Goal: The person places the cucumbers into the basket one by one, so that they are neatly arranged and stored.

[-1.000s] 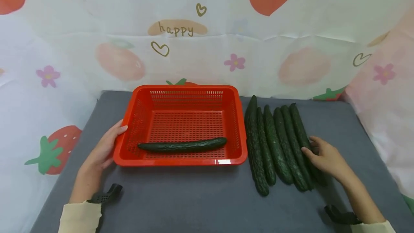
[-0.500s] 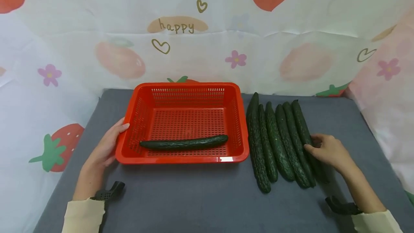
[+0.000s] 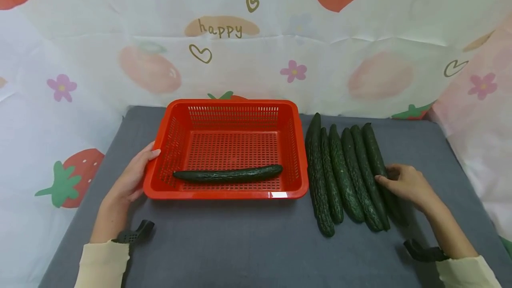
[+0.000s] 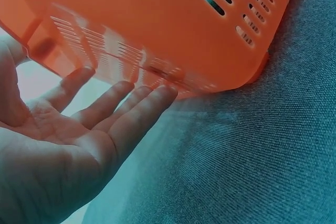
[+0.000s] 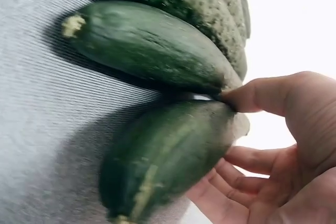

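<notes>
- red plastic basket (image 3: 226, 195) on a grey cloth (image 3: 240, 239); one cucumber (image 3: 228, 174) lies crosswise inside it, toward the near wall.
- left hand (image 3: 134, 172) holds the basket's left end, thumb at the rim, fingers against the outside below it.
- right hand (image 3: 404, 183), well apart from the left, has thumb and fingers round the outer cucumber (image 3: 377, 161), last on the right of six lying side by side on the cloth.
- the thumb sits in the narrow gap beside the next cucumber (image 3: 367, 170); whether it touches that one i cannot tell. a lift straight up could drag or roll the neighbour along.
- the hold is around the middle, perhaps a bit toward the near end; if it is off balance, the far end would likely dip.
- a loose pinch on that rounded skin could let it turn or slip.
- carried low toward the basket, it could knock the other five out of line or bump the right rim.
- only one end of the basket is held, so such a bump could swivel it and roll the cucumber inside.
- pushed rightward, the basket would press the first cucumber (image 3: 318, 177), just beside its wall.
</notes>
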